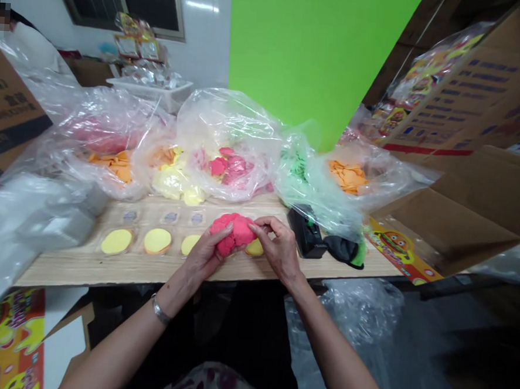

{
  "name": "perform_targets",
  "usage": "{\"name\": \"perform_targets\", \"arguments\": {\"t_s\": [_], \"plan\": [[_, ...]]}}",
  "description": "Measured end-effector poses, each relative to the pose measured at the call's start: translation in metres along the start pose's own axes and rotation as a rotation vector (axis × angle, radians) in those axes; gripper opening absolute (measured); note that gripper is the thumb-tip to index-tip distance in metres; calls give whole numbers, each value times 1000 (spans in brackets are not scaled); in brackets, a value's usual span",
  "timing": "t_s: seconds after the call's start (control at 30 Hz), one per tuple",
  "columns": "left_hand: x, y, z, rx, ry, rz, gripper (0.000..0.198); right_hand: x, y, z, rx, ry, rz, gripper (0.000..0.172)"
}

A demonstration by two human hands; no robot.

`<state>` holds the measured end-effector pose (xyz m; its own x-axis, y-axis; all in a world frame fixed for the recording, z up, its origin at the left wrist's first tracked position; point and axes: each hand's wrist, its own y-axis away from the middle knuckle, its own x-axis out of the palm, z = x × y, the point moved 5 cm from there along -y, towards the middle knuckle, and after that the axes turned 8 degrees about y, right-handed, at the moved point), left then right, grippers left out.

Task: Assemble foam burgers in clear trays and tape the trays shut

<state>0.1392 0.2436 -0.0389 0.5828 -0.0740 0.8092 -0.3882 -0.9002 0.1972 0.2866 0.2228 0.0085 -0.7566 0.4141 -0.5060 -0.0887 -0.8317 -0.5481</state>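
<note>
Nearest: patterned garment over dark legs, at the table edge; at lower left, printed card below the tabletop. Left hand, silver bracelet at its wrist: fingers and thumb closed about a clump of red foam pieces, scalloped, held above the front of the wooden table. Right hand: thumb and index fingertip together on the clump's right edge; whether 1 piece or several is pinched, cannot tell. Beneath and beside the hands: clear plastic trays in a row, 4 yellow discs visible, 2 of them partly behind the hands; 3 small grey items in compartments above. State of work, as judged: part-way, discs laid; no red piece shows on the 2 leftmost discs, and the visible red stock at the trays is all in hand. Right of the hands: black tape dispenser, and a black-and-green item beside it. Behind the trays: clear bags of orange pieces, pale yellow pieces, pink-red pieces and green shreds; at right, a cardboard box. Farthest: white basket, green panel, window, and 1 person at far left.
</note>
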Motion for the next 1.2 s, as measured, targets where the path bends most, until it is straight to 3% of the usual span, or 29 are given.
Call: {"name": "perform_targets", "arguments": {"t_s": [0.17, 0.37, 0.5, 0.6, 0.67, 0.83, 0.97, 1.07, 1.2], "plan": [[-8, 2, -4, 17, 96, 7, 28, 12, -4, -10, 89, -82, 27, 17], [-2, 2, -9, 151, 29, -14, 25, 28, 2, 2, -44, 36, 109, 35], [0, -1, -6, 130, -22, -13, 29, 37, 13, -6, 151, -179, 200, 40], [-4, 0, -8, 103, -42, -6, 28, 33, 19, -30, 343, -349, 147, 41], [-11, 3, -13, 111, -28, -27, 25, 24, 20, -43, 361, -318, 92, 39], [-29, 11, -22, 88, 10, -123, 26, 12, 23, -48, 52, 87, 73, 25], [-31, 13, -23, 84, 3, -144, 23, 25, 32, -40, -223, 379, 212, 25], [-31, 14, -23, 83, 6, -152, 23, 27, 39, -38, -290, 470, 284, 28], [-29, 15, -23, 89, 39, -121, 21, 18, 41, -35, -304, 502, 274, 40]]}}
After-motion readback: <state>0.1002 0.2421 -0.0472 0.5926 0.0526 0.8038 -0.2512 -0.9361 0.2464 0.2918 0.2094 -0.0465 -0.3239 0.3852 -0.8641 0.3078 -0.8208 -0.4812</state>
